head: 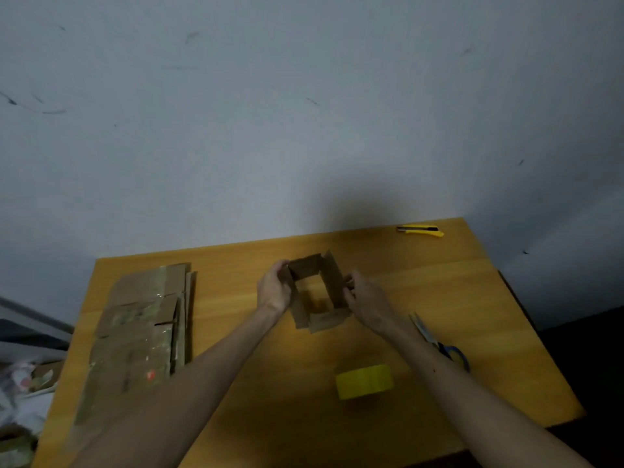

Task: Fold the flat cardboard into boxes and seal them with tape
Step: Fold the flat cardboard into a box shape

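Fingers of my left hand [274, 292] are curling over the left wall of the opened cardboard box [329, 319]. My right hand [366, 298] is pinching its right wall. The box is standing mid-bench [287, 383], flaps not yet folded. I am judging it light, stiff except at its creases, easily crushed and best gripped at the wall edges. Counted: one box; one stack of flat cardboard [141, 329], sheets uncountable; one yellow tape roll [365, 381]; one pair of scissors [439, 342]; one utility knife [420, 230].

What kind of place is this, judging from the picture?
Probably a plain packing corner, home or small workshop: a wooden table against a scuffed wall, with a stack of flat cardboard, a tape roll and scissors.
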